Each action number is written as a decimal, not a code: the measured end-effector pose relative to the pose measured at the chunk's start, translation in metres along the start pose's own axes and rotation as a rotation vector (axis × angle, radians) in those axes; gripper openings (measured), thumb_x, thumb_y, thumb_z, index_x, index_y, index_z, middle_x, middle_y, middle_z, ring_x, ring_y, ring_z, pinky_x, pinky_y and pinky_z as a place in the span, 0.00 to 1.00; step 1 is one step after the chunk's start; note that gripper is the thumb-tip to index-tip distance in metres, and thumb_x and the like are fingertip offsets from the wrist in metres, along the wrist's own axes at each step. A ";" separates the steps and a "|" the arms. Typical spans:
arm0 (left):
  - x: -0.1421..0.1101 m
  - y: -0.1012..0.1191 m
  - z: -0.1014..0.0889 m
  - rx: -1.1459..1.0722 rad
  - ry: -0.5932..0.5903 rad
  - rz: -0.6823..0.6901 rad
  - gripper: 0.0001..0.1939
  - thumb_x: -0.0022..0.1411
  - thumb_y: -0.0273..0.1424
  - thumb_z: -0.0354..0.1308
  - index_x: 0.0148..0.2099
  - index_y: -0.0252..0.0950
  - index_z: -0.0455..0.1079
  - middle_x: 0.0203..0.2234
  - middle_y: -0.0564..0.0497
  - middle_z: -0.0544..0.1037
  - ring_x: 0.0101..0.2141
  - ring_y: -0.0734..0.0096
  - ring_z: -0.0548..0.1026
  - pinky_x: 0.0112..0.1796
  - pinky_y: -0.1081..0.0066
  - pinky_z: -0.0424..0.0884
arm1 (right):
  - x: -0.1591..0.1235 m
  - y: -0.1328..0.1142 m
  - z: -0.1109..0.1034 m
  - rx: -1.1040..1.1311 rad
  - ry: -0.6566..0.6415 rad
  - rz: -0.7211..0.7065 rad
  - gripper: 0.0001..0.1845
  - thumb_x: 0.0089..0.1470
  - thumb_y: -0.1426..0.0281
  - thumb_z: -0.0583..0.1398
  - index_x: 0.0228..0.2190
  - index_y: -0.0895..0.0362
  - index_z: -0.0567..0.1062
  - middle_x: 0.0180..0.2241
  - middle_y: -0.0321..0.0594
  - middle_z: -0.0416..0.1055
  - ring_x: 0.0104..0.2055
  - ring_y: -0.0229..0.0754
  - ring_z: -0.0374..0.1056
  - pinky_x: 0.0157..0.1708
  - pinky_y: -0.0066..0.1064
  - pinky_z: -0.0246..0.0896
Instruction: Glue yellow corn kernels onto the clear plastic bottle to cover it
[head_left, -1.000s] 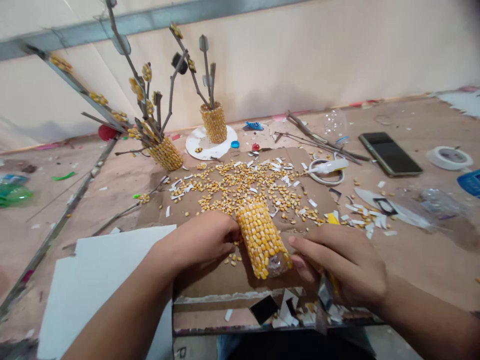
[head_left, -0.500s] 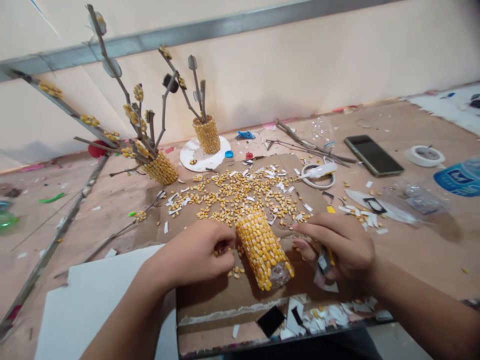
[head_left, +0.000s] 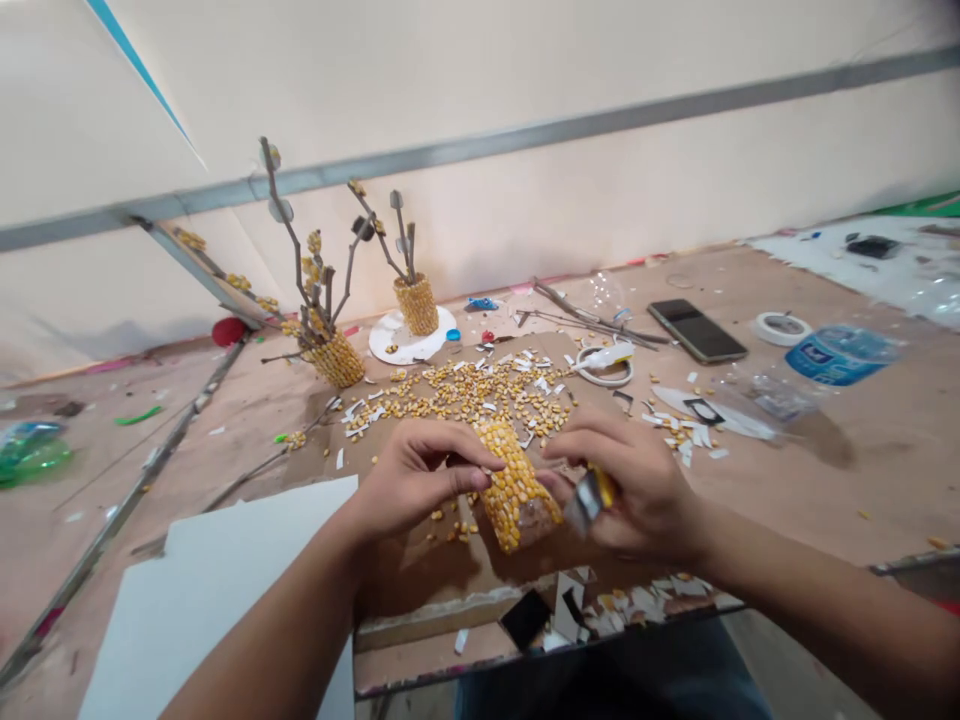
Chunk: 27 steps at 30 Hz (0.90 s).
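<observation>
A clear bottle covered in yellow corn kernels [head_left: 514, 485] lies on its side on a brown cardboard sheet [head_left: 420, 560]. My left hand [head_left: 416, 475] rests at its left side, fingers curled and pinched with the thumb against the kernels; what it pinches is too small to name. My right hand [head_left: 637, 480] is closed on a small tube with a yellow and silver body [head_left: 592, 495], right of the bottle. Loose corn kernels [head_left: 465, 385] are strewn over the cardboard behind the bottle.
Two kernel-covered pots with bare twigs [head_left: 337, 355] [head_left: 416, 300] stand at the back left. A phone [head_left: 696, 330], tape rolls [head_left: 781, 326], a water bottle [head_left: 832, 352] and paper scraps lie right. White board [head_left: 225, 590] lies near left. A mirror strip [head_left: 112, 510] runs along the left.
The view has tilted up and pulled back. My right hand lifted the tube and moved in close to the bottle's right side; my left hand stays pinched against the bottle's left side.
</observation>
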<state>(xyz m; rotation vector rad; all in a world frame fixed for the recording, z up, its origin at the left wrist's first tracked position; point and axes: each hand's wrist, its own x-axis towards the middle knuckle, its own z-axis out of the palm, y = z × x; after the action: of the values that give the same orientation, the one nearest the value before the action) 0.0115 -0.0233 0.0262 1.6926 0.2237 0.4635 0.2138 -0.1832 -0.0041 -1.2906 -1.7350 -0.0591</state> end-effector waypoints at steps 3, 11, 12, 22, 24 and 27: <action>-0.002 -0.002 0.006 -0.133 0.053 -0.046 0.06 0.54 0.31 0.78 0.35 0.39 0.87 0.25 0.47 0.84 0.26 0.72 0.78 0.28 0.76 0.72 | 0.013 -0.017 0.001 0.011 -0.048 -0.103 0.07 0.63 0.74 0.63 0.43 0.57 0.78 0.36 0.43 0.76 0.33 0.40 0.70 0.31 0.31 0.64; -0.001 -0.002 0.017 -0.208 0.106 -0.173 0.08 0.53 0.35 0.80 0.32 0.37 0.86 0.25 0.47 0.85 0.27 0.74 0.79 0.32 0.78 0.75 | 0.026 -0.009 0.006 -0.207 0.002 -0.351 0.12 0.71 0.72 0.57 0.43 0.61 0.81 0.34 0.45 0.79 0.31 0.40 0.71 0.29 0.33 0.62; -0.001 -0.001 0.018 -0.197 0.102 -0.179 0.09 0.54 0.35 0.79 0.33 0.37 0.87 0.26 0.47 0.86 0.28 0.73 0.80 0.33 0.77 0.75 | 0.025 -0.007 0.006 -0.209 -0.001 -0.362 0.12 0.71 0.73 0.57 0.43 0.62 0.81 0.34 0.45 0.79 0.31 0.40 0.71 0.29 0.33 0.62; 0.005 0.001 0.020 -0.015 0.219 -0.240 0.12 0.55 0.38 0.78 0.34 0.35 0.85 0.26 0.48 0.85 0.26 0.74 0.77 0.29 0.77 0.73 | 0.018 0.010 0.016 -0.095 0.024 -0.176 0.06 0.67 0.74 0.60 0.43 0.58 0.78 0.36 0.44 0.79 0.35 0.41 0.73 0.33 0.32 0.64; 0.005 0.000 0.021 -0.009 0.235 -0.230 0.13 0.57 0.39 0.77 0.34 0.34 0.83 0.25 0.48 0.84 0.23 0.77 0.73 0.25 0.78 0.70 | 0.018 0.012 0.016 -0.088 0.054 -0.061 0.06 0.66 0.68 0.62 0.41 0.58 0.77 0.34 0.42 0.76 0.33 0.41 0.70 0.32 0.32 0.61; 0.004 -0.002 0.023 -0.023 0.264 -0.228 0.12 0.59 0.38 0.75 0.37 0.34 0.83 0.25 0.48 0.84 0.21 0.79 0.71 0.22 0.80 0.66 | 0.017 0.013 0.014 -0.087 0.047 0.037 0.24 0.69 0.49 0.56 0.35 0.58 0.73 0.29 0.39 0.69 0.29 0.41 0.64 0.30 0.33 0.56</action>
<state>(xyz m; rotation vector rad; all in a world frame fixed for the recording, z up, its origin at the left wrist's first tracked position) 0.0253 -0.0417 0.0228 1.5585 0.5960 0.5151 0.2148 -0.1571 -0.0064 -1.3740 -1.6843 -0.1436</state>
